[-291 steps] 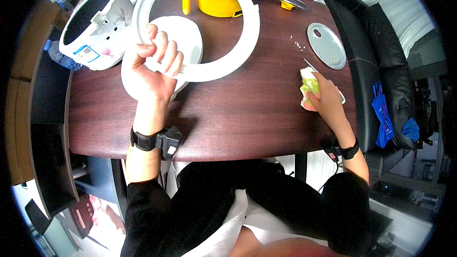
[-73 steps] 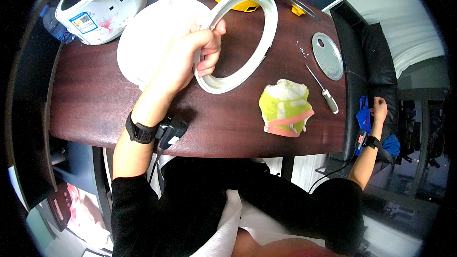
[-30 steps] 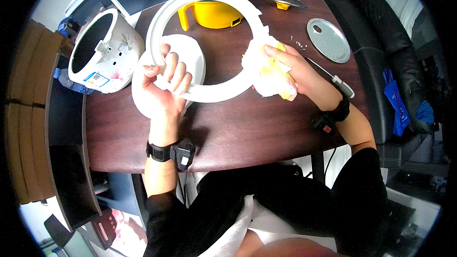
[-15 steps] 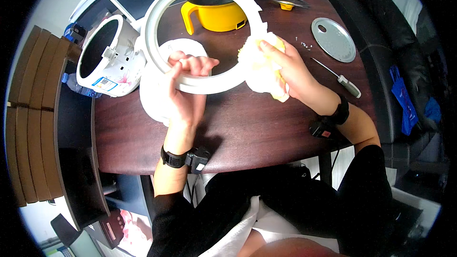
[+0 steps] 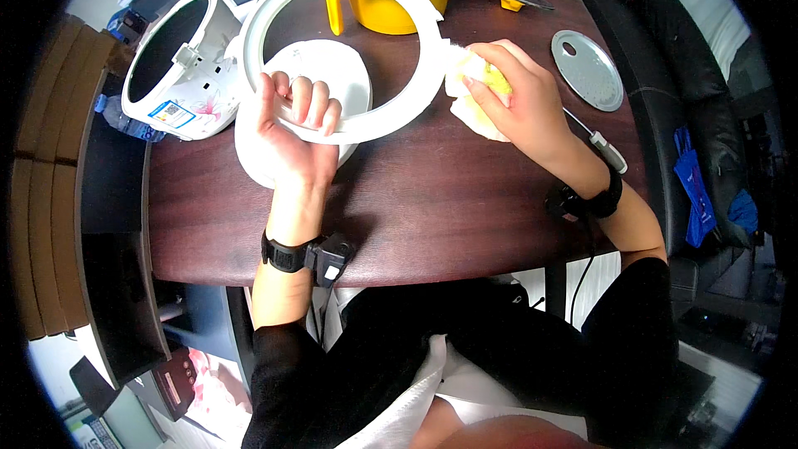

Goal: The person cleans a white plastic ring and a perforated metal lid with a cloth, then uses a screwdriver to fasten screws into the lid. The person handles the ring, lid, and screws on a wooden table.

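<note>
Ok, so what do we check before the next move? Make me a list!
1. Left hand holds the white ring: ok, gripped at its lower left.
2. Right hand holds the cloth: ok, bunched in its grasp.
3. Ring spotless: cannot tell, it shows too bright.
4. Ring clear of the yellow pot: cannot tell, they overlap in this view.
5. Screwdriver well away from the right hand and wrist: not ok, it looks close beside them.

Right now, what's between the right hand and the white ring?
The yellow-and-white cloth, gripped in the right hand, at the right side of the white ring; the head view shows it.
</note>
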Tool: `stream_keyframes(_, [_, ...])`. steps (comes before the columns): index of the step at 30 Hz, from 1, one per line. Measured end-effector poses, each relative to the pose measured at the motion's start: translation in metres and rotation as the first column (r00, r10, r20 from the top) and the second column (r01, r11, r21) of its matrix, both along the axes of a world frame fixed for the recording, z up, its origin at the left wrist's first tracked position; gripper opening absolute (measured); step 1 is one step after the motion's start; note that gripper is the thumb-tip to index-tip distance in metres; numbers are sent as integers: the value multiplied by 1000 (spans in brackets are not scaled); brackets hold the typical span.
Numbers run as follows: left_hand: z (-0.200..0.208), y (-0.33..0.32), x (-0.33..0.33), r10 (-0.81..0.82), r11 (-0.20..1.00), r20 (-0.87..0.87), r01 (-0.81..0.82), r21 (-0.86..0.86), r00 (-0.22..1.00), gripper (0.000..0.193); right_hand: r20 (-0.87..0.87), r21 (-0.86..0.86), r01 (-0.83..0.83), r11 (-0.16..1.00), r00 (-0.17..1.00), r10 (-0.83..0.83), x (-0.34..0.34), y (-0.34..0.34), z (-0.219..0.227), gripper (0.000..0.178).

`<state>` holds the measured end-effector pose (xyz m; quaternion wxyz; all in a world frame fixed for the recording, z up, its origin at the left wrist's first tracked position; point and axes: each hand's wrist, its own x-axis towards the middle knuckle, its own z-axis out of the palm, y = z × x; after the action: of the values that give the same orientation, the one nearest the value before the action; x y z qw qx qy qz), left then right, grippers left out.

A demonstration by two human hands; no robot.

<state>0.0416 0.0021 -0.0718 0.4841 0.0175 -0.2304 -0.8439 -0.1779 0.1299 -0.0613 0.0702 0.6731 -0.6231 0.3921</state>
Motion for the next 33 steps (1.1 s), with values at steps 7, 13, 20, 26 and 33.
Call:
stream_keyframes(7, [1, -3, 7, -57, 998, -54, 55, -39, 997, 31, -157, 33, -4, 999, 988, 9, 9, -9, -5, 36])
stream_keyframes(13, [-1, -5, 8, -41, 998, -45, 38, -57, 998, 33, -81, 74, -106, 992, 990, 112, 29, -6, -17, 33])
stream_keyframes(20, [1, -5, 10, 8, 1000, -64, -9, -3, 998, 38, -147, 146, -126, 981, 978, 148, 61, -5, -8, 31])
stream_keyframes(26, [0, -1, 7, 38, 999, -55, -38, 2, 998, 39, -203, 242, -134, 961, 961, 185, 77, -4, 3, 24])
stream_keyframes(33, [0, -2, 3, 74, 996, -23, -75, -50, 997, 43, -150, 186, -260, 948, 946, 289, 104, -12, 11, 19])
